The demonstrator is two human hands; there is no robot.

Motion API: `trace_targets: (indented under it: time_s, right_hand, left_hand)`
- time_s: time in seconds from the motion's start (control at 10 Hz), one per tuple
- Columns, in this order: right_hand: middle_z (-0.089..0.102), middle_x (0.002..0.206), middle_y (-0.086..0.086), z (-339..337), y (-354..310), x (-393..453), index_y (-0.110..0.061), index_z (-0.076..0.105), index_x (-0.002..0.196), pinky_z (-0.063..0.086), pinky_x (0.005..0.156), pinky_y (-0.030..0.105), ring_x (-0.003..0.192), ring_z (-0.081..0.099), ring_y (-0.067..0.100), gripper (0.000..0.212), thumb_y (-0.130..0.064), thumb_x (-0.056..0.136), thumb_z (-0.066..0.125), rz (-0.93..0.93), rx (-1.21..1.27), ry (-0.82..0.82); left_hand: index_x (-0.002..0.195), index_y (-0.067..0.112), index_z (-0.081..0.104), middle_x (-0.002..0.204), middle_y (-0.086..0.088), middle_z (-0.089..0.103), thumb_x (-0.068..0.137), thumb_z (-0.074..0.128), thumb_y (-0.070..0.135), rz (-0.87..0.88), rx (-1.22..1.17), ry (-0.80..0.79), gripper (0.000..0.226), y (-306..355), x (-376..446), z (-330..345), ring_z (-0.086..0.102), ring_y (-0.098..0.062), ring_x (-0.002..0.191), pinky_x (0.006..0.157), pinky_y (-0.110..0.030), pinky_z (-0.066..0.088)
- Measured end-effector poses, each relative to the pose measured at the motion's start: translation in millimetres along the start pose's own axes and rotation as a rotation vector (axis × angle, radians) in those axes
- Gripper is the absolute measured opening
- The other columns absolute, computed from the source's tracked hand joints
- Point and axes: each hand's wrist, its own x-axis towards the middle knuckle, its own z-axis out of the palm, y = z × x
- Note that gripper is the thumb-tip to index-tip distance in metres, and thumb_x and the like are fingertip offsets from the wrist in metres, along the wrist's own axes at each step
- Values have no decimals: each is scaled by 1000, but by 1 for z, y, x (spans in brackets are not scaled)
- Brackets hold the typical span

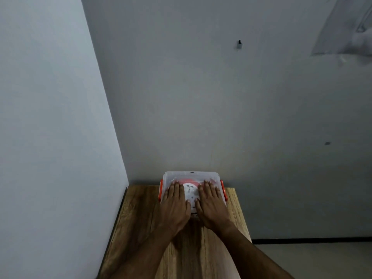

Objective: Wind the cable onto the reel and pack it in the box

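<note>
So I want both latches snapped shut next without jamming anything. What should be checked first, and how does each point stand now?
1. Lid on the box: ok, covering it.
2. Reel inside: ok, seen through the lid.
3. Left hand and right hand flat on the lid: ok.
4. Left latch and right latch closed: cannot tell.
5. Cable fully wound, none pinched at the rim: cannot tell.
6. Box fully on the table: ok.

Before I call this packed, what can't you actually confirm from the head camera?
- Cable: not discernible; the frosted lid and both hands blur the reel.
- Near edge of box: covered by left hand and right hand.
- Orange latches: too small to tell if snapped shut.
</note>
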Motion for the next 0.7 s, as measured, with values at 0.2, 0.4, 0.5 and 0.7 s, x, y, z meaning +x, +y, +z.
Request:
trace_targets:
  time_s: [0.2,0.4,0.5,0.7]
  right_hand:
    - [49,148,22,-1,-1,5,-1,49,142,10,115,42,137,47,36,68,-46,107,12,50,4,-15]
    - [46,149,24,-9,-5,2,1,49,142,10,115,42,137,46,37,69,-46,107,13,51,-11,-56]
    - [41,152,25,-26,-6,3,3,45,145,9,116,43,141,40,38,72,-48,107,10,80,-10,-35]
    - [24,161,24,-87,-2,11,3,31,152,9,117,48,151,18,37,70,-44,106,7,84,-73,121]
  left_hand:
    - [142,-1,56,147,-24,54,77,78,55,-30,9,-69,89,0,7,3,57,-41,133,112,-52,30]
    - [162,4,7,170,-19,7,102,46,53,-89,-29,14,87,8,5,-16,12,-38,157,118,-44,-6]
    - [161,6,-10,170,-15,-10,107,22,49,-125,-27,46,76,13,2,-38,-6,-33,158,118,-41,-16]
    - [160,3,-7,170,-19,-8,106,19,42,-116,-62,208,72,15,6,-95,-3,-32,159,127,-40,-5]
